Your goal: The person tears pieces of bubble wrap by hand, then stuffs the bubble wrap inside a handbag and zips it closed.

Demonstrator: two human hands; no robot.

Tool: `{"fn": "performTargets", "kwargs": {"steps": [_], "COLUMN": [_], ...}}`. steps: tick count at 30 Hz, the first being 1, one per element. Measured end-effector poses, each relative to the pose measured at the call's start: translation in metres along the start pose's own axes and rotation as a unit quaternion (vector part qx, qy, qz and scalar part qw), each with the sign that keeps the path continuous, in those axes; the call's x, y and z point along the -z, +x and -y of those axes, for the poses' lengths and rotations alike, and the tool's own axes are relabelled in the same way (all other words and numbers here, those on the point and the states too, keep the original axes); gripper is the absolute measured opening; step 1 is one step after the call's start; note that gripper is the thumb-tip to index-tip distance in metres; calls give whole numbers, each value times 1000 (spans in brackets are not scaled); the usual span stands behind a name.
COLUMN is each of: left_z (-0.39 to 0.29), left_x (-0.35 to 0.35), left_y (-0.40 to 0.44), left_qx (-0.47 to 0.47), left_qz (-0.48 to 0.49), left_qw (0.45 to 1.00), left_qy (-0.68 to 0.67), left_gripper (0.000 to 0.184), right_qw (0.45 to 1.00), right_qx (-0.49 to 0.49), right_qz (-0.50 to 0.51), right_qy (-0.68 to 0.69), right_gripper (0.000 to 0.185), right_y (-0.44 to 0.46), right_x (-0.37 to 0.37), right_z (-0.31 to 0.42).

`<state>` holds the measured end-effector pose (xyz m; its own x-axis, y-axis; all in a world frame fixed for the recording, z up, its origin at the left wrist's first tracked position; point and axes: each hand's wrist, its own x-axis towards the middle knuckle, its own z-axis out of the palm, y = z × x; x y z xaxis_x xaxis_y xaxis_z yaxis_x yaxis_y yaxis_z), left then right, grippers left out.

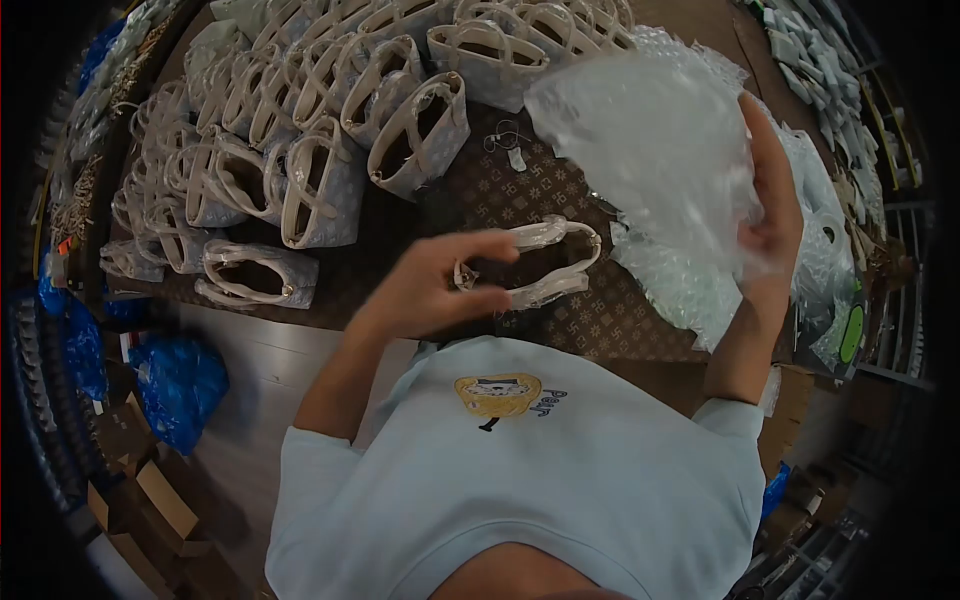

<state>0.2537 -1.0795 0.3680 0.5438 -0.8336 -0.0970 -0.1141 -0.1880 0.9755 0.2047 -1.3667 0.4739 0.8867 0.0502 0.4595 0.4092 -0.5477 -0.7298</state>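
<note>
A small handbag (547, 264) with pale handles and a dark inside stands before me on the brown patterned cloth. My left hand (430, 285) is at its left end, thumb and fingers spread apart; whether they touch the rim I cannot tell. To the right, my right hand (772, 205) grips a crumpled clear plastic bubble sheet (650, 130), blurred by motion and raised above more plastic. Some of the right fingers are hidden behind the sheet.
Rows of similar handbags (325, 185) fill the table's left and back. A white tag on a string (516, 158) lies on the patterned cloth (480, 190). More clear plastic (670, 290) lies at right. Blue bags (178, 385) and cardboard boxes (165, 500) are on the floor at left.
</note>
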Motion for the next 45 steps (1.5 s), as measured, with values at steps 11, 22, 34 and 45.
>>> {"fn": "performTargets", "kwargs": {"steps": [11, 22, 34, 45], "left_z": [74, 86, 79, 79], "left_x": [-78, -36, -72, -50], "left_y": [14, -8, 24, 53], "left_qx": [-27, -221, -64, 3], "left_qz": [-34, -79, -272, -202], "left_qw": [880, 961, 927, 919], "left_qy": [472, 146, 249, 338], "left_gripper": [53, 45, 39, 25], "right_qw": [803, 930, 938, 960], "right_qx": [-16, 93, 43, 85], "right_qz": [568, 311, 259, 215], "right_qy": [182, -175, -224, -155], "right_gripper": [48, 42, 43, 36], "right_y": [-16, -53, -76, -71], "right_x": [-74, -120, -147, -110], "right_z": [-72, -76, -93, -84]}}
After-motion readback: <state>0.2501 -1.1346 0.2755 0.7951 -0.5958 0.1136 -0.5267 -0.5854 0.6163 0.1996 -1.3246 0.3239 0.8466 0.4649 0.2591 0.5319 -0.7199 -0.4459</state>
